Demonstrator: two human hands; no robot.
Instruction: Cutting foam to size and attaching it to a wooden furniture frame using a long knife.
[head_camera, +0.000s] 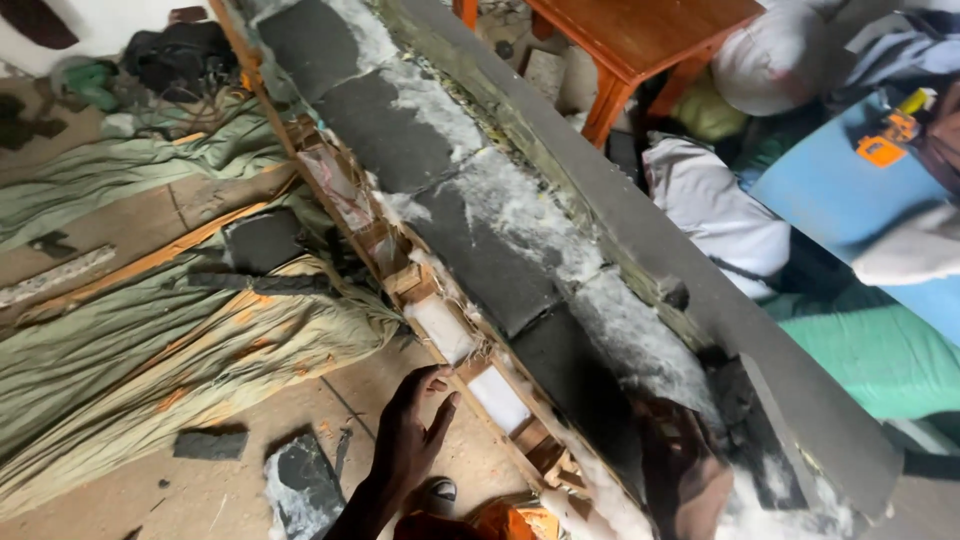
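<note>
A long upholstered frame lies across the view, covered with dark grey padding pieces (480, 250) and white stuffing (620, 330). Its wooden edge rail (400, 275) runs along the near side, with white blocks (440, 328) set in it. My left hand (408, 445) hovers just below the rail with fingers spread and holds nothing. My right hand (688, 470) rests on the dark padding near the frame's lower end; it is blurred and appears flat, with nothing in it.
Olive-green cloth (150, 340) lies crumpled on the floor at left, with dark foam scraps (300, 485) near my left hand. An orange wooden table (640, 40) stands at the top. White bags (715, 205), a blue board (850, 195) and green fabric (880, 355) sit at right.
</note>
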